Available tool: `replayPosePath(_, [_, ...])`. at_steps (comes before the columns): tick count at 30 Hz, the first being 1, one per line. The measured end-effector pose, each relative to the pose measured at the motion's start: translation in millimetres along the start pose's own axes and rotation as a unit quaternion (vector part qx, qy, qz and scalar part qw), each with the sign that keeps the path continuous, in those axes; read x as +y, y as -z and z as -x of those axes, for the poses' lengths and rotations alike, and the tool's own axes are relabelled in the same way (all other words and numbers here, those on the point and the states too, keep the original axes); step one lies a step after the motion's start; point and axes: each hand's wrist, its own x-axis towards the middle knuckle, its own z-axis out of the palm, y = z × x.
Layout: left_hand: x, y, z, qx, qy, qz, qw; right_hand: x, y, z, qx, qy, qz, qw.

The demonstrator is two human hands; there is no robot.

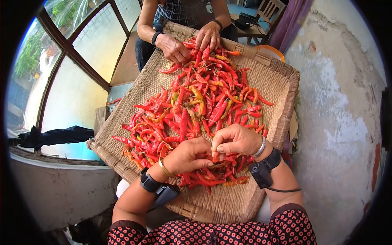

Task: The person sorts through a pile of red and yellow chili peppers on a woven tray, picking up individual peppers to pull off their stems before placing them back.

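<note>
Red chili peppers (pixel 183 118) lie heaped on a shallow woven tray (pixel 269 81), some of them orange, yellow or browned. Close above the near side of the heap, my two hands meet. With thumb and fingers pinched, my right hand (pixel 239 141) holds a small red chili pepper (pixel 215 157), its tip showing below the thumb. My left hand (pixel 190 155) is beside it, fingers curled toward the thumb; whatever they grip is hidden. More peppers lie right under both hands.
Across the tray, another person's hands (pixel 175 49) work among the peppers at the far edge. Windows (pixel 81 61) and a dark folded umbrella (pixel 61 136) are on the left. A worn plaster wall (pixel 335 106) stands close on the right. Behind is a wooden chair (pixel 269 10).
</note>
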Motion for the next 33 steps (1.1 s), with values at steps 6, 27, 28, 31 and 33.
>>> replayPosePath(6, [11,-1,1,-0.036,0.082,0.113,0.990,6,2,-1,0.014,0.030,-0.049,0.998])
replayPosePath(27, [-19,56,20,0.234,0.256,-0.171,0.922,22,11,-9,0.202,-0.024,0.245,0.948])
replayPosePath(28, [-17,57,23,0.137,0.205,-0.408,0.879,19,10,-8,0.184,-0.031,0.292,0.938])
replayPosePath(31, [-25,72,36,0.132,0.359,-0.478,0.791,13,6,-8,0.149,-0.050,0.379,0.912])
replayPosePath(33, [-34,82,46,0.128,0.405,-0.489,0.762,15,7,-7,0.135,-0.066,0.427,0.892])
